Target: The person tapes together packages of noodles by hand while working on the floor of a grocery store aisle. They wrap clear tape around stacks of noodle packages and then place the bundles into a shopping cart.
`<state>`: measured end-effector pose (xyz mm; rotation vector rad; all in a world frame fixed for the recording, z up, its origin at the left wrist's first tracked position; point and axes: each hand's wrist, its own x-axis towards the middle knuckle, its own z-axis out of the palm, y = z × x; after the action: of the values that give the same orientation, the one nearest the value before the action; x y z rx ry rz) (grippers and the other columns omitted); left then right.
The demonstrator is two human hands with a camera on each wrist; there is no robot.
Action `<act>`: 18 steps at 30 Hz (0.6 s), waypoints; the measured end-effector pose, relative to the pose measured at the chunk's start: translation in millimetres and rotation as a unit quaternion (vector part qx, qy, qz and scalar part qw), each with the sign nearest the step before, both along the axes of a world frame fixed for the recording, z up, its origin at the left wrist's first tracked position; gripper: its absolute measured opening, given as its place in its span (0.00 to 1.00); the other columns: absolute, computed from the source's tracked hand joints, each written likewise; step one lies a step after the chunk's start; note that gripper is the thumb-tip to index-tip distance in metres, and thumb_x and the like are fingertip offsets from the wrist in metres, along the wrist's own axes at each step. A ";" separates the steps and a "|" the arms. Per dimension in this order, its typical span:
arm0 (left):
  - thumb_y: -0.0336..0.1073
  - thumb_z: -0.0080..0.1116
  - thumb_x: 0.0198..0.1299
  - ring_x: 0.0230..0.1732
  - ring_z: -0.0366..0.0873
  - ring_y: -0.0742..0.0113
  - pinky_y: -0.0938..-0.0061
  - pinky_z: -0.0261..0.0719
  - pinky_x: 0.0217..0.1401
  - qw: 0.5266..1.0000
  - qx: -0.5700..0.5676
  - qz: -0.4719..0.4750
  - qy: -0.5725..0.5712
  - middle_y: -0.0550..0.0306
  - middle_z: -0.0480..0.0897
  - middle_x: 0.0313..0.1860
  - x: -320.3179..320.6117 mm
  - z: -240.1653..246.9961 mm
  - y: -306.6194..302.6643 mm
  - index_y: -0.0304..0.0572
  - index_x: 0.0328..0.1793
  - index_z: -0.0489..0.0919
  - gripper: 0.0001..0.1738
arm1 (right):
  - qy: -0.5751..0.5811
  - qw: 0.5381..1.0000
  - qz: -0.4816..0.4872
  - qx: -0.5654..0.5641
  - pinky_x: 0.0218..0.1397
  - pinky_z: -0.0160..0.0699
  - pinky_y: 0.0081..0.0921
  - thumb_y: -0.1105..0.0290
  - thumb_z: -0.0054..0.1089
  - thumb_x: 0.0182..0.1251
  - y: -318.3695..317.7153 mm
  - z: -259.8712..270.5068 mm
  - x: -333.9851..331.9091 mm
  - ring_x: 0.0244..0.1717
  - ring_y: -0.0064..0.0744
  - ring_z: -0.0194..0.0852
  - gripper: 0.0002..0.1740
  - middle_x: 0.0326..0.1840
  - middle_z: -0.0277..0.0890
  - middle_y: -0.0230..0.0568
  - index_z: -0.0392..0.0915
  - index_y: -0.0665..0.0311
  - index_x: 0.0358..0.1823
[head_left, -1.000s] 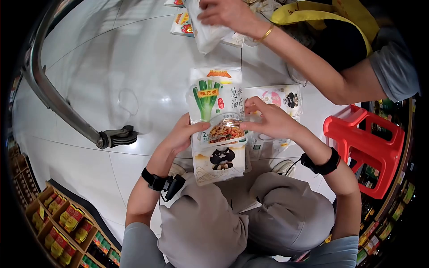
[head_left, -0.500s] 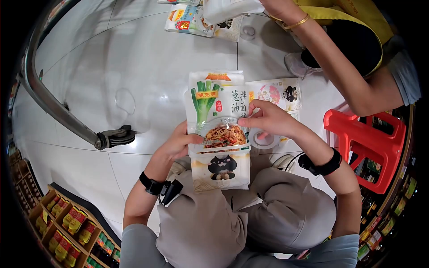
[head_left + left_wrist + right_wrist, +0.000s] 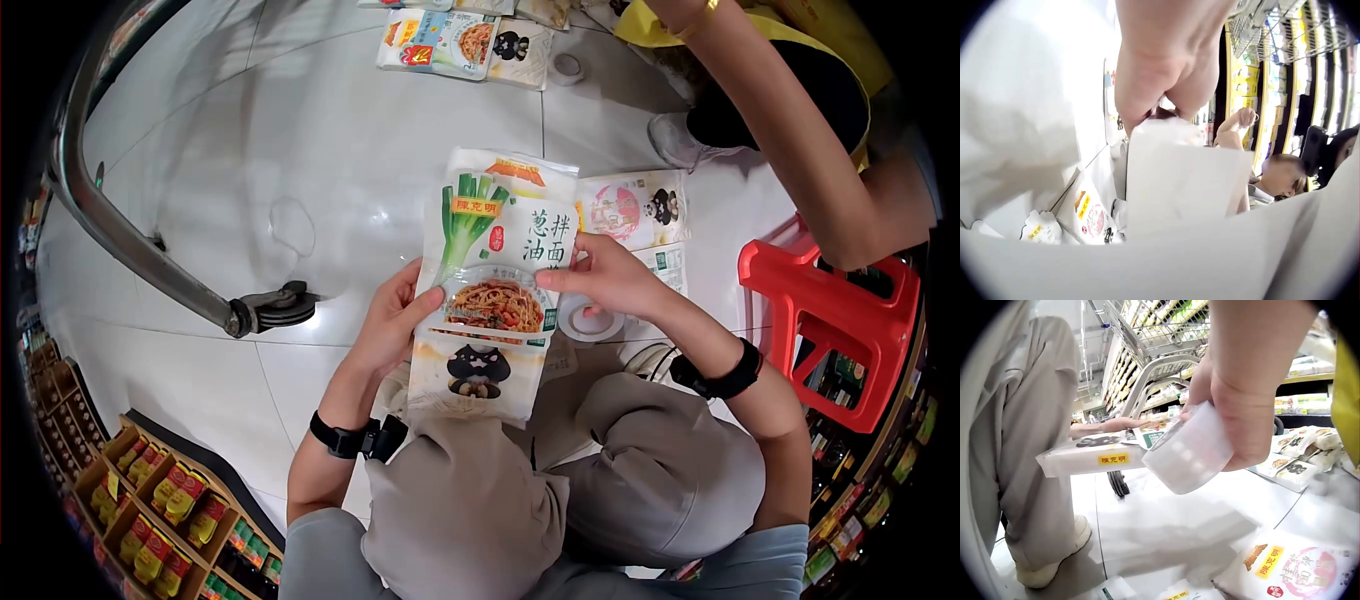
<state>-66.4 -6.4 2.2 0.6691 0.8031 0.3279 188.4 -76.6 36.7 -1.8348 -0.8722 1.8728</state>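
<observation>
A white sauce packet with green scallions and a noodle dish printed on it lies face up over a white noodle pack with a dark cartoon figure. My left hand grips the pair at the left edge, its thumb on top. From the right, my right hand rests its thumb on the sauce packet near the printed dish. That same hand holds a roll of clear tape, which hangs below its fingers beside the pack. The stack sits tilted above my knees.
Another noodle pack lies on the floor to the right. Farther off are more bundled packs and a second tape roll. A red stool stands right, a cart wheel left. Another person's arm reaches in.
The stacked packets have tilted clockwise and both hands have shifted with them. The other person's hand has moved up out of view with a white pack, uncovering the far bundles.
</observation>
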 end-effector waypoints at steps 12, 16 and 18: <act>0.44 0.39 0.67 0.49 0.71 0.73 0.79 0.70 0.50 0.996 0.014 -0.009 0.083 0.53 0.75 0.50 5.2 -15.8 8.3 0.31 0.58 0.68 0.23 | -0.020 0.996 -0.091 0.011 0.20 0.69 0.19 0.60 0.61 0.57 -11.6 13.3 -14.5 0.23 0.15 0.67 0.15 0.27 0.75 0.33 0.71 0.66 0.33; 0.48 0.43 0.65 0.38 0.71 0.75 0.80 0.68 0.42 0.959 0.182 -0.066 0.207 0.56 0.78 0.38 20.5 -24.1 5.3 0.30 0.52 0.71 0.25 | -0.029 0.997 -0.064 0.041 0.22 0.68 0.16 0.62 0.60 0.59 -12.7 15.2 -17.7 0.25 0.13 0.67 0.14 0.30 0.75 0.32 0.71 0.65 0.38; 0.51 0.46 0.63 0.34 0.69 0.77 0.81 0.67 0.37 0.967 0.183 -0.013 0.177 0.58 0.77 0.33 24.2 -24.5 2.8 0.29 0.48 0.72 0.26 | -0.034 0.997 -0.041 0.051 0.24 0.69 0.14 0.63 0.59 0.60 -16.0 7.1 -11.0 0.28 0.11 0.67 0.15 0.34 0.75 0.31 0.71 0.63 0.44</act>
<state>-42.2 -3.5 -22.3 1.1044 1.0855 0.3412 177.4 -92.6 43.8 -1.8526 -0.8847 1.6937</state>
